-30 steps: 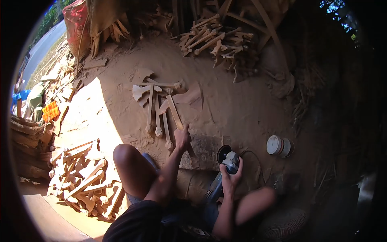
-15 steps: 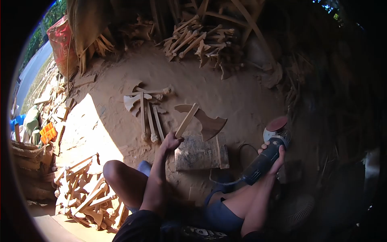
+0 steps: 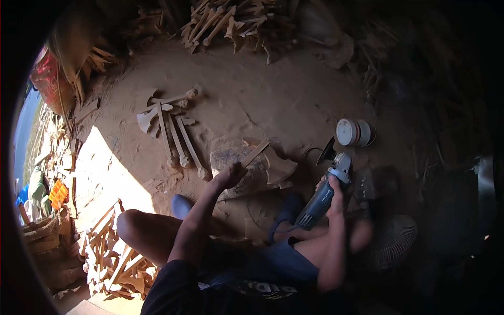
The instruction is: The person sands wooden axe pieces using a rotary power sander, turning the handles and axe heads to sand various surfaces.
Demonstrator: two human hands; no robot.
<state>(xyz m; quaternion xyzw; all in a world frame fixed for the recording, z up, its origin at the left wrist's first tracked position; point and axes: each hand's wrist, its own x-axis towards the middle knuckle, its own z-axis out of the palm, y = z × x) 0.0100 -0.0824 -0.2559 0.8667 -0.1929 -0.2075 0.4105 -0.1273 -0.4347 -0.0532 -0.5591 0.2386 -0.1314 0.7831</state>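
My left hand point(image 3: 230, 176) is closed around the handle of a wooden axe point(image 3: 279, 168), whose broad, curved head points to the right. The axe is over a short log block point(image 3: 223, 156); I cannot tell if they touch. To the right, my right hand point(image 3: 334, 197) grips the body of an angle grinder point(image 3: 316, 206). The grinder's dark disc point(image 3: 326, 151) shows nearly edge-on and faces the axe, with a gap between them. Whether the disc spins cannot be seen.
Several wooden axes point(image 3: 176, 134) lie on the dusty ground ahead to the left. More wooden pieces are piled at the back point(image 3: 220, 23) and at lower left point(image 3: 118, 257). A white round object point(image 3: 353, 132) stands behind the grinder. A wire fan guard point(image 3: 396, 241) is at lower right.
The grinder has moved left and turned, so its disc now faces the axe instead of showing its red face. The axe has tilted flatter over the log. The whole view has shifted.
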